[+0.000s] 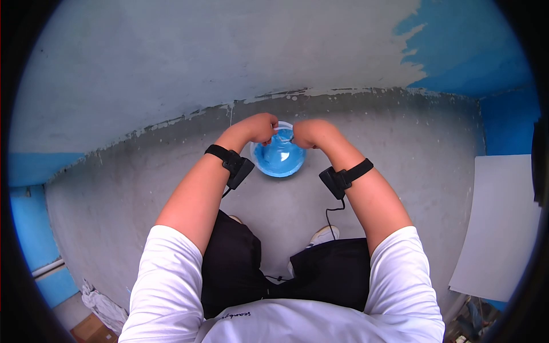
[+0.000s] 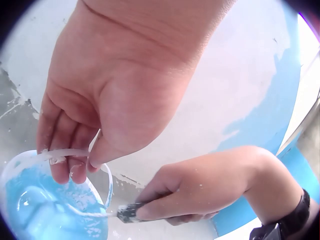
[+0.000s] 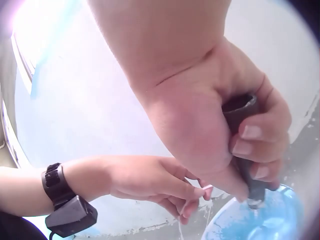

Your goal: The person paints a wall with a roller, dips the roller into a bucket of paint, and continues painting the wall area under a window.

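Observation:
On the floor ahead stands a round bucket (image 1: 280, 173), translucent at the rim and bright blue inside, with a wet shine. My left hand (image 1: 260, 128) is at its far left side, thumb and fingers pinching the bucket's thin white handle (image 2: 70, 152). From the far right my right hand (image 1: 311, 132) reaches over the rim. Its fingers curl round the dark grip of a paint-smeared tool (image 3: 242, 112), hollow at the top end. A thin, whitish rod (image 2: 95, 214) runs from that grip into the bucket; its far end is hidden there.
Behind the bucket the grey floor (image 1: 143, 160) meets a wall (image 1: 229, 51) of grey and blue patches. A white board (image 1: 497, 223) stands at the right. My shoe (image 1: 323, 235) is close to the bucket. At the lower left are a crumpled cloth (image 1: 103, 306) and a cardboard box (image 1: 91, 330).

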Demonstrator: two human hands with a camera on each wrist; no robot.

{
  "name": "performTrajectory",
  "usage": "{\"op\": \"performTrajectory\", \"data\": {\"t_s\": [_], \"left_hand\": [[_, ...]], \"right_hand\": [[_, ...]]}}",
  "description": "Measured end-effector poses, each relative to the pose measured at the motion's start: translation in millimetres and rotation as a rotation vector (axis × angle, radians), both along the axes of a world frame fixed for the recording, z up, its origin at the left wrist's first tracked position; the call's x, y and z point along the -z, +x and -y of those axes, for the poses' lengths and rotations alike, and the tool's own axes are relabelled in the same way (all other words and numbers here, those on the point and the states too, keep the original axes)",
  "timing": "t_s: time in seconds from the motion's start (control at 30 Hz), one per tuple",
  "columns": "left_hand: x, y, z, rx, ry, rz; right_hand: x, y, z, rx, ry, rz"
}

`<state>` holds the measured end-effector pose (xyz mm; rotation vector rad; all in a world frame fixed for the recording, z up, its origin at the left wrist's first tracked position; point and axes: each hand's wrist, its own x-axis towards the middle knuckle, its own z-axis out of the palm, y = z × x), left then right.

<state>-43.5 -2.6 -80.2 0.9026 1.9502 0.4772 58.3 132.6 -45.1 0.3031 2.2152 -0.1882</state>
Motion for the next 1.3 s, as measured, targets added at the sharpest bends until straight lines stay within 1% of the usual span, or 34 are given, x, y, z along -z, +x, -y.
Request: {"op": "performTrajectory", "data": {"t_s": [0.07,0.1,0.17,0.2,0.23,0.27,0.37,0.4,0.47,0.5,0.57,0.6,0.67,0.8,0.87,0.9,0.93,0.97,1.0,1.07,1.1,1.17,1.2,1.27,1.3], "left_hand": [[-2,0,0,0.004,-0.007,-0.003],[-4,-1,1,-0.007,-0.011,-0.021],[-4,-2,1,-0.018,-0.013,-0.036],[-3,-2,2,-0.022,-0.007,-0.030],[-3,-3,3,-0.027,-0.002,-0.024],[-1,-3,3,-0.029,-0.001,-0.024],[-2,-1,2,-0.009,-0.015,0.018],[-3,0,1,-0.004,-0.017,0.009],[-6,0,1,0.003,-0.020,0.000],[-7,-1,1,0.001,-0.021,-0.025],[-4,-3,3,-0.003,-0.021,-0.048],[-2,-4,3,-0.005,-0.014,-0.040],[1,-7,4,-0.015,-0.007,-0.034],[2,-8,2,-0.006,-0.013,-0.006],[0,-7,2,-0.015,-0.010,0.003],[0,-6,1,-0.005,-0.008,-0.029],[-1,-5,3,0.004,-0.006,-0.062],[-2,-5,4,0.001,-0.006,-0.063],[-3,-6,4,-0.001,-0.011,-0.072],[-7,-6,3,-0.008,-0.014,-0.079],[-8,-5,3,-0.008,-0.018,-0.076],[-7,-5,5,-0.011,-0.021,-0.071],[-5,-5,4,-0.019,-0.013,-0.054],[-2,-7,4,-0.029,-0.005,-0.039],[-2,-8,4,-0.042,0.000,-0.037]], "right_hand": [[26,6,-8,0.101,-0.061,-0.192],[39,8,-13,0.104,-0.061,-0.193],[43,12,-17,-0.013,-0.022,-0.235],[44,11,-18,-0.015,-0.020,-0.235],[17,8,-9,-0.031,0.031,-0.139],[0,5,-2,-0.047,0.082,-0.044],[-6,-2,3,-0.027,0.047,0.025],[-3,0,2,-0.023,0.046,0.025],[17,7,-4,0.144,-0.087,-0.144],[32,10,-10,0.145,-0.087,-0.144],[46,13,-17,0.014,-0.069,-0.251],[52,12,-20,0.011,-0.068,-0.249],[24,4,-9,-0.087,0.054,-0.072],[1,-4,2,-0.108,0.073,-0.001],[-2,3,-1,-0.011,-0.066,-0.163],[11,7,-10,-0.015,-0.068,-0.164],[35,12,-24,-0.012,-0.101,-0.239],[40,15,-27,-0.007,-0.132,-0.314],[46,14,-29,-0.009,-0.130,-0.314],[31,12,-25,0.008,0.037,-0.163],[24,10,-23,0.004,0.037,-0.162],[5,3,-20,-0.155,0.081,-0.156],[0,3,-23,-0.158,0.081,-0.155],[-4,8,-38,-0.082,-0.112,-0.377],[-3,9,-46,-0.084,-0.114,-0.377]]}}
